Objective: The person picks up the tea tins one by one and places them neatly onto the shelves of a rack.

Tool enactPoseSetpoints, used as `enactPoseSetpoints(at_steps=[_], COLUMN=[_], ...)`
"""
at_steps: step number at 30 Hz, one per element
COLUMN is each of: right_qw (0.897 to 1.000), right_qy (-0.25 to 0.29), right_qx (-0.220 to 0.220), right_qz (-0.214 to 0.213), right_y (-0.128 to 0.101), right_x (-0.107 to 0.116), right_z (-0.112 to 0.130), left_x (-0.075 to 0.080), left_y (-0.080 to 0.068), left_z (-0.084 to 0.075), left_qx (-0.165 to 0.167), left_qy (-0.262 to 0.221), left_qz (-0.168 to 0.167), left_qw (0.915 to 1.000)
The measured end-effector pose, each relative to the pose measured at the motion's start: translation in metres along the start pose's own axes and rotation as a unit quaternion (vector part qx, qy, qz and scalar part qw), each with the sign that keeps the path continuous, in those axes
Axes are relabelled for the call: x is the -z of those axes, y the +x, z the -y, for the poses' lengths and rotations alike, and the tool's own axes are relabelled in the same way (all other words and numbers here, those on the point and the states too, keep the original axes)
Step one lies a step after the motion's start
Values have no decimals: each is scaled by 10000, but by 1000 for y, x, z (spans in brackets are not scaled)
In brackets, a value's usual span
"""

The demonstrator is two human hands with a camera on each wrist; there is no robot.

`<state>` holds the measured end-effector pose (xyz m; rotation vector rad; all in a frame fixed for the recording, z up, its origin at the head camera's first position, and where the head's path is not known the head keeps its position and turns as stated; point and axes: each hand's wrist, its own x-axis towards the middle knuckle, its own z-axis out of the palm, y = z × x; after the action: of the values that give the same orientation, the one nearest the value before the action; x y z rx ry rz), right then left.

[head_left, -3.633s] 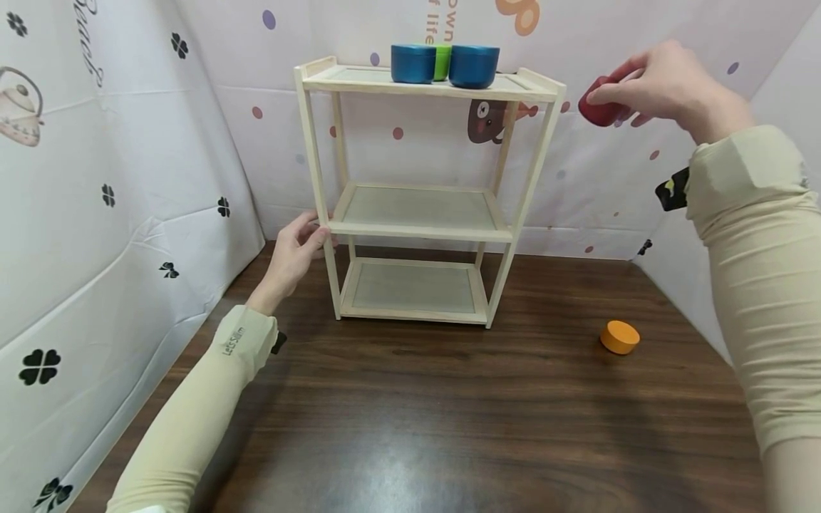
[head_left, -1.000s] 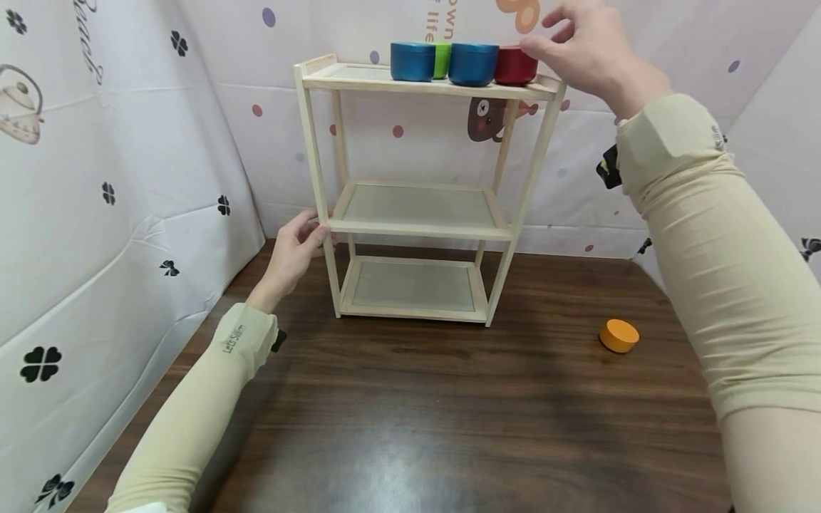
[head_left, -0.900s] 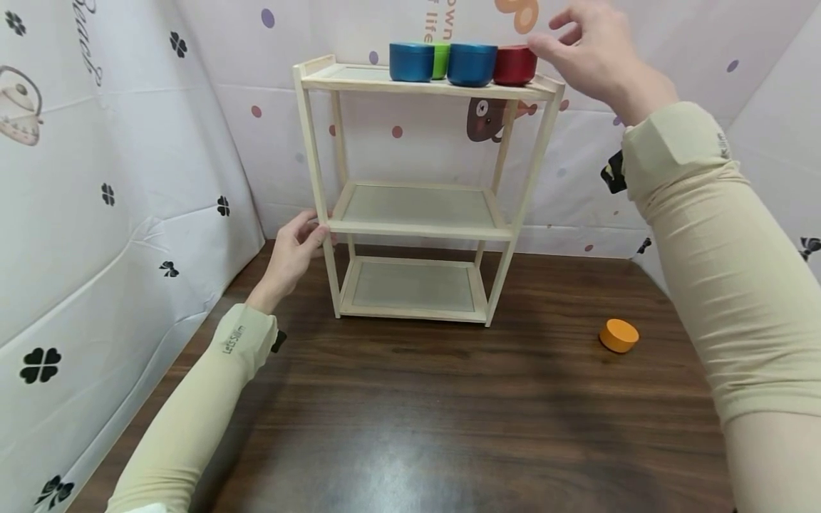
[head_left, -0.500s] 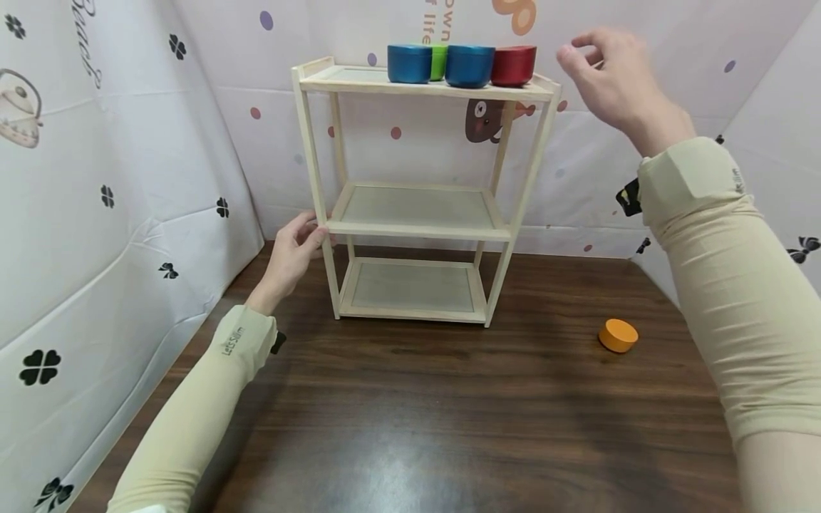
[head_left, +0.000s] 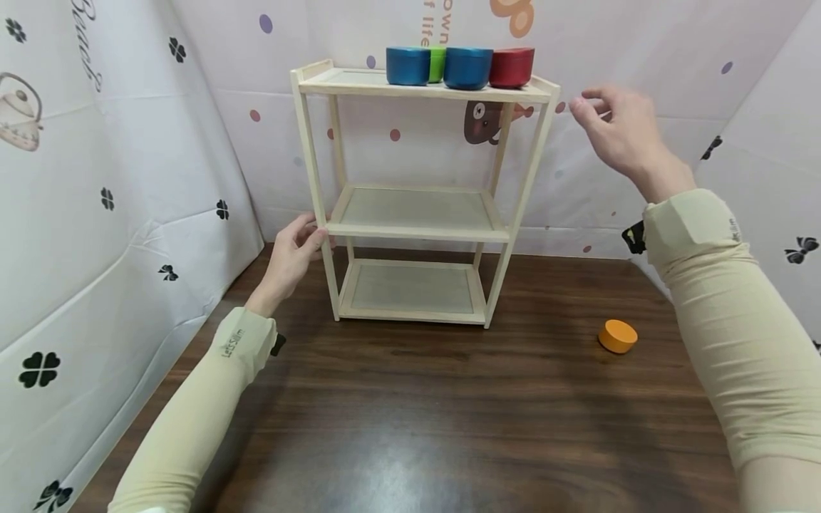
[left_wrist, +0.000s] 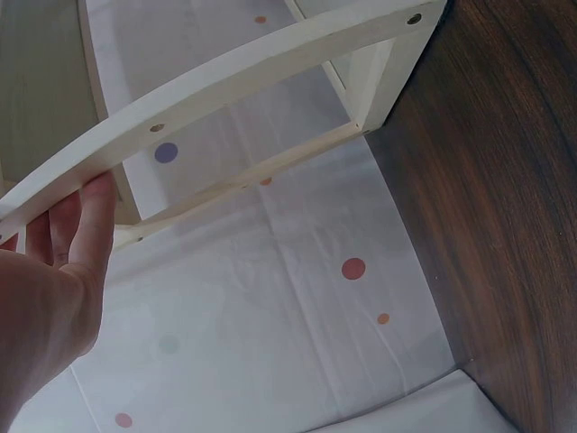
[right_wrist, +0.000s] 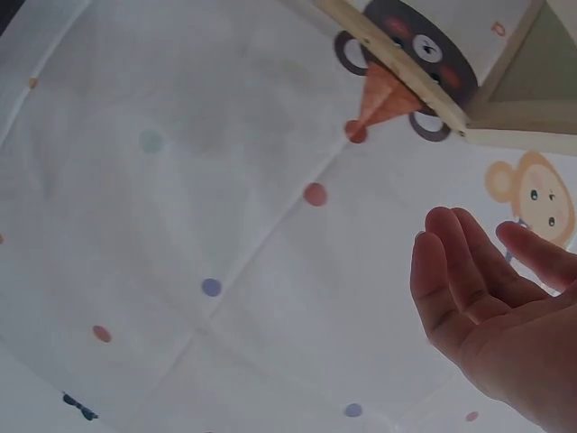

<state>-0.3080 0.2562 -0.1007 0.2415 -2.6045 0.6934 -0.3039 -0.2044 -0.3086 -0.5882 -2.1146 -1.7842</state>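
A pale wooden three-tier shelf rack (head_left: 417, 234) stands on the dark table. On its top tier sit two blue round tins (head_left: 408, 66), a green tin (head_left: 436, 65) partly hidden behind them, and a red round tin (head_left: 511, 68) at the right end. My left hand (head_left: 288, 260) grips the left front post at the middle tier; in the left wrist view its fingers (left_wrist: 97, 212) curl behind the post. To the right of the rack, my right hand (head_left: 618, 132) hangs in the air with relaxed fingers and holds nothing.
An orange round tin (head_left: 618, 336) lies on the brown wood-grain table (head_left: 398, 399), right of the rack. White patterned cloth (head_left: 115, 235) screens the back and both sides.
My right hand has set the red tin on the top tier beside the right blue one, released it, and drawn back right and downward. My left hand has stayed on the post.
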Motion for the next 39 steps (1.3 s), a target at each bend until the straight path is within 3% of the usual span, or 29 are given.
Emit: enactPoseSetpoints(at_steps=[21,39], right_qw=[9998,9989], right_qy=[-138,-242], right_qx=[108,-162], right_qz=[-90,375], right_y=[-30,-66], right_x=[-6,-22], right_z=[-36,-78], left_x=[-1,-1], left_y=[1,1], left_z=[1,1], left_qx=[16,36], left_qy=[-109,-81], left_qz=[-45,-24], left_qw=[9999,10000])
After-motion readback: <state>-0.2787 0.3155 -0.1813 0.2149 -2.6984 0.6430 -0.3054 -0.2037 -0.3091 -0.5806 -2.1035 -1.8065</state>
